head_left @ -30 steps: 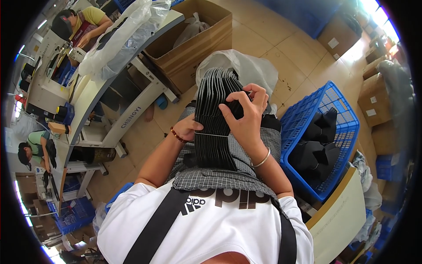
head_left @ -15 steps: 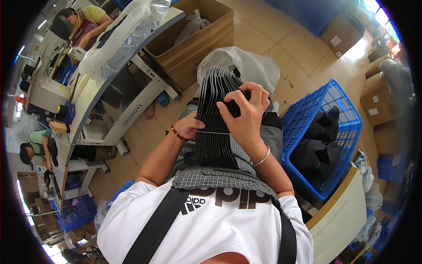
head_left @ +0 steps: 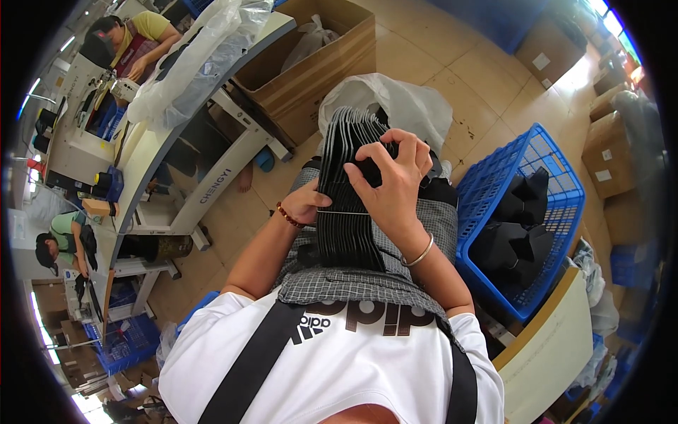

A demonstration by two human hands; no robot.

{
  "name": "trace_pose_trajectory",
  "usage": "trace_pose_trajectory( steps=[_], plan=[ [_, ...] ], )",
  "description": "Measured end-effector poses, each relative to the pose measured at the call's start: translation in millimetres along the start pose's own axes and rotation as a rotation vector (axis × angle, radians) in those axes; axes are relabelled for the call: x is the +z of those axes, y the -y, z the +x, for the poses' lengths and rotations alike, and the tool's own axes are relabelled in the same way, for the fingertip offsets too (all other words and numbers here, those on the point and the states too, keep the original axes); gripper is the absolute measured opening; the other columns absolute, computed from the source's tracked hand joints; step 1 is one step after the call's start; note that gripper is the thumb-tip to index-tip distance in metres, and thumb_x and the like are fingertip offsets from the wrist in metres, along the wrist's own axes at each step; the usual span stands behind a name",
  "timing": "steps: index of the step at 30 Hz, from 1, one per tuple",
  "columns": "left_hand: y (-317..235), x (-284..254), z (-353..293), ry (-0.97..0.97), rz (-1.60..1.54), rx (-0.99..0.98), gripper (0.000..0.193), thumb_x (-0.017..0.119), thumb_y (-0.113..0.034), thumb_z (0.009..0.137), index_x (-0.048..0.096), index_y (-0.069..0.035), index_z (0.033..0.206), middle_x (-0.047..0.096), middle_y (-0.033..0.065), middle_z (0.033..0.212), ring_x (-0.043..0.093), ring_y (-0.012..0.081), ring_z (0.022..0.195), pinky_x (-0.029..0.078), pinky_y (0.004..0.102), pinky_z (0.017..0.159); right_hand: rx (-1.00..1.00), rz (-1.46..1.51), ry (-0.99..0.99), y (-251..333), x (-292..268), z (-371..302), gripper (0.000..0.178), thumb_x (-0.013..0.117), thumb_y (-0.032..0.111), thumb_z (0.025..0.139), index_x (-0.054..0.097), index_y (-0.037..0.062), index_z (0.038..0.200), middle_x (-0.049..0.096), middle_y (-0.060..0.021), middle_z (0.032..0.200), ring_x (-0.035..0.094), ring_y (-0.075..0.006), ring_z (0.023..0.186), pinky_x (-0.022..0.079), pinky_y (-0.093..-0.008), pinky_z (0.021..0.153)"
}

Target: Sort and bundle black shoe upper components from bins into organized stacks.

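A stack of thin black flat pieces point(head_left: 346, 237) with pale edges lies on my lap, a light band round its middle. At the stack's left side my left hand point(head_left: 306, 202) grips it, thumb on top near the band. My right hand point(head_left: 394, 180) is over the upper right part, its fingers curled and its thumb and index tip close together at the pieces' edges. What its other fingertips touch is hidden. Beyond the stack's far end spreads a white plastic bag point(head_left: 424, 106).
To my right stands a blue plastic basket point(head_left: 462, 244) holding banded black bundles point(head_left: 510, 254). An open cardboard box point(head_left: 339, 53) is ahead, beside a sewing table point(head_left: 233, 162) on the left. Two people point(head_left: 145, 42) work at the left. More cartons point(head_left: 609, 159) line the far right.
The thumb and index finger of my right hand have shifted slightly left over the stack. My left hand keeps its grip at the band.
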State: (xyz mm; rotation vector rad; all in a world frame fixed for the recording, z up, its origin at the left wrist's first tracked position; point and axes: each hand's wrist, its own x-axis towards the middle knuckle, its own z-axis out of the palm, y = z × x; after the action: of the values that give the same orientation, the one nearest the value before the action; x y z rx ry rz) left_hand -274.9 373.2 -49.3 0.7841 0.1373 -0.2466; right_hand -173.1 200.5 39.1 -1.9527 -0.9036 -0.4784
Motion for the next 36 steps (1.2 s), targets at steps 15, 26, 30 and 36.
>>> trace_pose_trajectory(
  steps=[15,26,30,36],
  plan=[
    [4.2,0.7,-0.7,-0.066,0.036,0.01,0.077,0.072,-0.008,0.067,0.042,0.0,0.137,0.054,0.009,0.13,0.053,0.0221,0.121,0.041,0.0374,0.106,-0.032,-0.073,0.032,3.3,4.7,-3.0,0.014,0.071,0.015,0.071,0.062,0.0186,0.08,0.048,-0.0055,0.105,0.044,-0.0286,0.104,0.028,-0.0441,0.091],
    [6.0,1.0,-0.5,-0.069,0.108,0.023,0.074,0.071,-0.008,0.067,0.042,0.002,0.135,0.055,0.0093,0.128,0.053,0.0219,0.121,0.042,0.0358,0.104,-0.038,-0.04,0.038,7.1,2.6,-2.6,0.025,0.079,0.029,0.067,0.06,0.016,0.077,0.049,-0.0068,0.105,0.044,-0.0288,0.103,0.027,-0.0448,0.09],
    [4.0,3.4,2.4,-0.035,0.08,-0.011,0.075,0.071,-0.007,0.067,0.042,0.001,0.136,0.054,0.0091,0.13,0.052,0.0218,0.121,0.041,0.0359,0.105,-0.041,-0.049,0.036,3.7,2.6,-1.8,0.028,0.08,0.031,0.065,0.059,0.0157,0.078,0.048,-0.0071,0.105,0.043,-0.0287,0.103,0.027,-0.0453,0.09],
    [10.1,-16.7,2.3,-0.137,0.297,0.044,0.077,0.073,-0.013,0.068,0.042,-0.003,0.138,0.049,0.0075,0.135,0.048,0.0243,0.125,0.038,0.0377,0.106,0.008,0.028,0.056,2.0,-0.6,-0.6,0.031,0.079,0.028,0.064,0.059,0.0144,0.083,0.05,-0.0087,0.106,0.044,-0.0309,0.106,0.029,-0.0446,0.09]
  ],
)
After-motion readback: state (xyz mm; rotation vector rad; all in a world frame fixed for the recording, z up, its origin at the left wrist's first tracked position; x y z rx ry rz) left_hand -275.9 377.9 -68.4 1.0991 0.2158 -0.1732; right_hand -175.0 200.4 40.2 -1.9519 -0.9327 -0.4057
